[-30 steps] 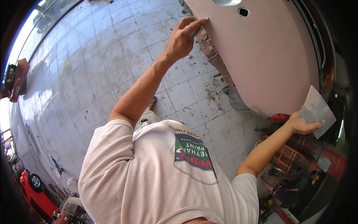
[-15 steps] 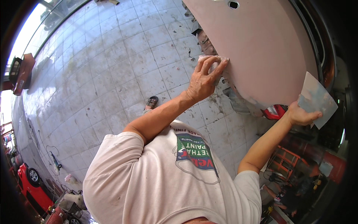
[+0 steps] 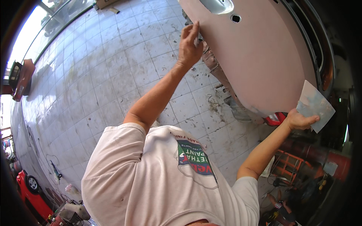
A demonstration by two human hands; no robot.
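Seemingly partway: pinkish car panel (image 3: 264,60), broadly matt-coated; grey patches (image 3: 255,109) show at its lower end.
Left hand (image 3: 190,44) at panel's left edge, hold unclear; right hand (image 3: 300,120) clamped on smeared sheet (image 3: 316,105) beside panel's lower right.

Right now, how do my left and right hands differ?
Your left hand is at the pink panel; your right hand is lower in view, near the red light. Your right hand grips a stained sheet; whatever your left hand holds is mostly hidden. Both are bare.

Looks matt and smooth on the pink panel (image 3: 260,64), glossy on the red lamp (image 3: 276,119), clothlike on the shirt (image 3: 166,188).
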